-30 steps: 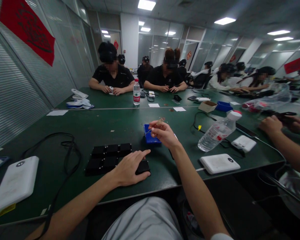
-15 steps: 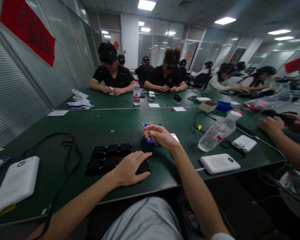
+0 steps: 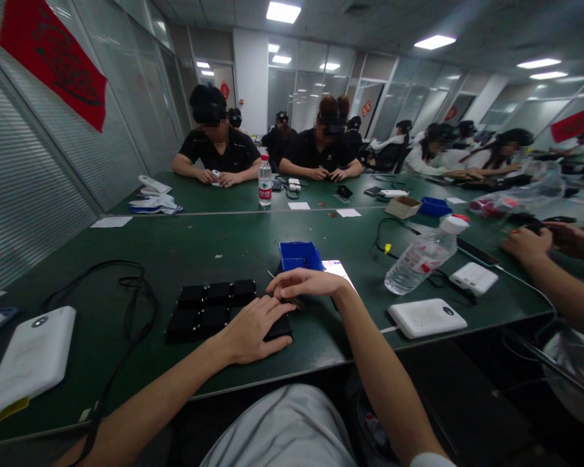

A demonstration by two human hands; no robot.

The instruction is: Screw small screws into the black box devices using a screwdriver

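Note:
My left hand (image 3: 250,329) lies flat with fingers spread on a small black block (image 3: 278,327) at the near right end of a cluster of black blocks (image 3: 214,305) on the green table (image 3: 185,246). My right hand (image 3: 304,284) hovers just above that same block, its fingers pinched on a thin metal tool (image 3: 285,295) whose tip points left over the block. A small blue tray (image 3: 299,255) sits just behind my right hand, with a lit phone (image 3: 338,269) to its right.
A tilted water bottle (image 3: 425,253) and two white power banks (image 3: 427,316) lie to the right. Another white power bank (image 3: 29,357) and black cable loops (image 3: 131,292) lie left. A neighbour's hands (image 3: 528,243) work at far right. Several people sit across the table.
My right hand has come down and toward me from above the blue tray to just over the black block under my left hand, carrying the thin tool. My left hand stayed put.

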